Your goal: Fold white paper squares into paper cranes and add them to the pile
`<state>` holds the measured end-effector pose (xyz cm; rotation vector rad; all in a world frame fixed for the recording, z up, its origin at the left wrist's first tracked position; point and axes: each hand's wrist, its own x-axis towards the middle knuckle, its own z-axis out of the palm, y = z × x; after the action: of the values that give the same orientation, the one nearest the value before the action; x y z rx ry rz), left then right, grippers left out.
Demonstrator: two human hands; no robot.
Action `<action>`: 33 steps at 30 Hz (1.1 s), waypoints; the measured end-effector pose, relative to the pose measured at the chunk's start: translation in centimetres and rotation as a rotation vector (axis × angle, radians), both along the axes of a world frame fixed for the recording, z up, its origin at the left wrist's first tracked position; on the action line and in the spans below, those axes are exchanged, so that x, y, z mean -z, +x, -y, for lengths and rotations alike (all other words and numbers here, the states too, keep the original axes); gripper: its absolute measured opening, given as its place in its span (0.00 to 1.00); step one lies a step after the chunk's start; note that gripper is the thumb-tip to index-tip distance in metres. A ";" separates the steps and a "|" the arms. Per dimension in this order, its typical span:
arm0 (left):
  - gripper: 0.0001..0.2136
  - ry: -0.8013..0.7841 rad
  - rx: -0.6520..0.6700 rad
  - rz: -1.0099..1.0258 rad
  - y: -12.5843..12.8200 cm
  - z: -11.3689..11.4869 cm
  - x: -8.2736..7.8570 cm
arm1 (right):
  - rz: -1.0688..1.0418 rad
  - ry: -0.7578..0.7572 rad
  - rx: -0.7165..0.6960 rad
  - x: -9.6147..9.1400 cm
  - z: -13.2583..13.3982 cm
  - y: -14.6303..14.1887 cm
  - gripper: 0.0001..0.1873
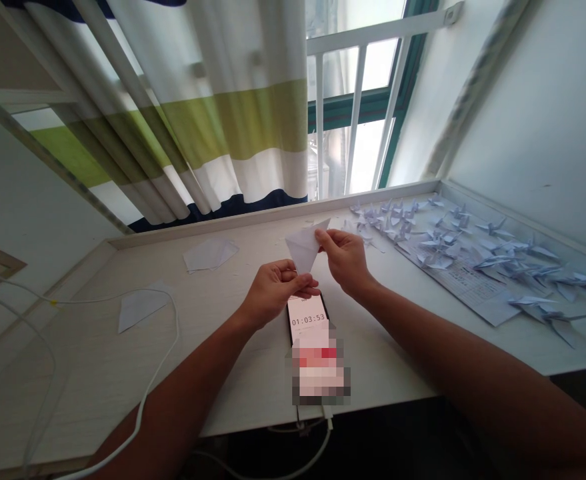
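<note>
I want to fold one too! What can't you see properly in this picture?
All in the head view:
- The phone's lower screen is blurred into blocks.
- The folded paper's bottom tip is hidden by the left hand, and one top corner by the right hand.
- Print on the sheet under the paper cranes is too small to read.
- The white cable runs off the bottom edge.

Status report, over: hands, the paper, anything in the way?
Left hand and right hand both pinch the folded paper, lifted off the desk. Phone lies just beneath, timer on screen. Paper cranes off right, apart from hands.
</note>
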<state>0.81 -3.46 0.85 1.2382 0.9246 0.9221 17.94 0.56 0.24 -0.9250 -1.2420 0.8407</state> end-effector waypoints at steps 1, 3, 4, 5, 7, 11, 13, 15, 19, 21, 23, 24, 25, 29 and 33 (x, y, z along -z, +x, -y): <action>0.18 -0.004 -0.001 0.003 0.0 -0.1 -0.1 | -0.018 -0.005 -0.009 0.1 -0.1 0.0 0.22; 0.19 0.003 -0.009 -0.001 -0.2 -0.2 -0.3 | -0.049 -0.019 -0.027 0.1 -0.1 0.0 0.21; 0.19 0.013 -0.013 -0.005 -0.2 -0.3 -0.3 | -0.059 -0.027 -0.033 0.1 -0.2 0.0 0.21; 0.20 0.027 -0.017 -0.010 -0.3 -0.4 -0.4 | -0.065 -0.036 -0.034 0.0 -0.2 0.0 0.21; 0.20 0.059 -0.019 -0.027 -0.4 -0.6 -0.4 | -0.081 -0.056 -0.022 -0.1 -0.3 0.2 0.21; 0.20 0.097 -0.005 -0.068 -0.6 -0.8 -0.3 | -0.144 -0.085 0.018 -0.4 -0.7 0.8 0.22; 0.20 0.097 0.003 -0.081 -0.6 -0.9 -0.1 | -0.150 -0.088 0.021 -0.4 -0.9 1.1 0.23; 0.21 0.100 0.007 -0.086 -0.7 -1.0 0.1 | -0.147 -0.082 0.013 -0.3 -1.1 1.2 0.24; 0.21 0.154 0.005 -0.137 -0.9 -1.3 0.6 | -0.165 -0.090 -0.011 0.0 -1.2 1.2 0.25; 0.19 0.230 -0.030 -0.212 -1.0 -1.4 0.8 | -0.152 -0.105 -0.028 0.1 -1.2 1.2 0.26; 0.18 0.323 -0.084 -0.282 -1.1 -1.4 1.0 | -0.114 -0.121 -0.056 0.0 -1.0 1.1 0.27; 0.18 0.364 -0.110 -0.305 -1.1 -1.5 1.1 | -0.087 -0.130 -0.070 -0.1 -0.8 1.2 0.27; 0.18 0.385 -0.130 -0.309 -1.1 -1.5 1.1 | -0.058 -0.135 -0.080 -0.3 -0.6 1.2 0.27; 0.16 0.408 -0.203 -0.352 -1.4 -1.6 1.1 | 0.049 -0.094 -0.075 -1.2 0.2 1.4 0.34; 0.16 0.410 -0.199 -0.319 -1.5 -1.5 1.0 | 0.179 -0.029 -0.210 -1.6 0.4 1.6 0.29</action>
<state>-0.73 -1.91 -0.13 1.7005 1.1619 1.1293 19.52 0.18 1.85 -0.9185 -1.5046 0.9583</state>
